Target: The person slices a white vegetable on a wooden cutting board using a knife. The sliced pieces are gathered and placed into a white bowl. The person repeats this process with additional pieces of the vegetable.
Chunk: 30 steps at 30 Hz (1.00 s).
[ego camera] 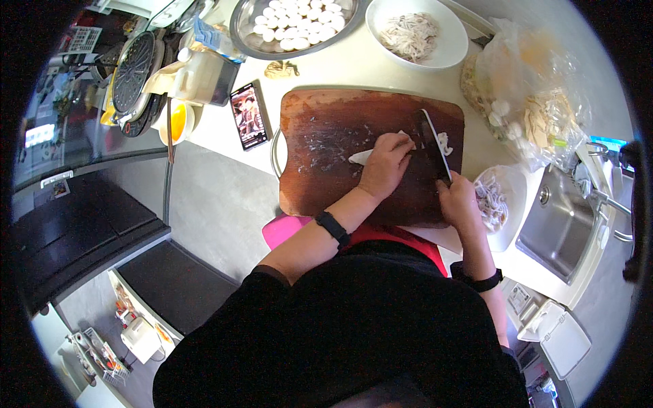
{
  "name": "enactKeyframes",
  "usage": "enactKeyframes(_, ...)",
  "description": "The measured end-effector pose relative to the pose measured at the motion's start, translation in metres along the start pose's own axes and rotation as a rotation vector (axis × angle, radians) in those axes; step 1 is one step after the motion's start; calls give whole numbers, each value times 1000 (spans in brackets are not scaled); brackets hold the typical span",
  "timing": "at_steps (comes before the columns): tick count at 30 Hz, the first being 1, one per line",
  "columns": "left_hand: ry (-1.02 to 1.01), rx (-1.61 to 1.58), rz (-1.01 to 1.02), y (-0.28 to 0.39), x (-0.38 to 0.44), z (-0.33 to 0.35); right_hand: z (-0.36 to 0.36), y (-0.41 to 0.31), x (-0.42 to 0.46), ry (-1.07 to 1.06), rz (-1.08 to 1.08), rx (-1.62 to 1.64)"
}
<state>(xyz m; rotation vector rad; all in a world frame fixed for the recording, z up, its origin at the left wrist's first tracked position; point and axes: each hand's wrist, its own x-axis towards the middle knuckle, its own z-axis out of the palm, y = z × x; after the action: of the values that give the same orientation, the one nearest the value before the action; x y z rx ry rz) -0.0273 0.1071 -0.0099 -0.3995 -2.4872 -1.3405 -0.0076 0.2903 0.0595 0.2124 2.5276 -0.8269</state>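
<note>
A brown wooden cutting board point(326, 178) lies before me, dotted with pale scraps. My left hand point(387, 164) presses a white, pointed piece of food point(360, 157) onto it, fingers curled; the hand hides much of the piece. My right hand point(458, 199) grips the handle of a kitchen knife point(436, 145), whose blade stands over the board just right of my left fingers. Small white cut pieces point(445, 144) lie beyond the blade. At the board's right, a white container point(516, 204) holds pale cut strips point(491, 201).
A white bowl point(454, 48) of shredded food and a metal tray point(242, 38) of white, egg-like items stand behind the board. A phone point(248, 117) and a bowl with yellow contents point(178, 122) are left. Plastic bags point(541, 92) and a sink point(561, 219) are right.
</note>
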Motion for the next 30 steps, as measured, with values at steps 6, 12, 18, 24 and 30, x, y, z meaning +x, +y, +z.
enactKeyframes(6,4,99,23,-5,-5,0,-4,-14,-14,-26,52,25)
enactKeyframes(12,-7,79,-4,-8,-1,-2,-5,-15,-14,-17,0,42)
enactKeyframes(18,-60,138,16,-5,3,-7,-3,-21,-12,-72,2,-271)
enactKeyframes(24,-58,138,29,-6,5,-3,-13,-25,-7,-147,24,-304)
enactKeyframes(30,-56,126,-12,-6,2,-4,-14,-32,2,-197,38,-301)
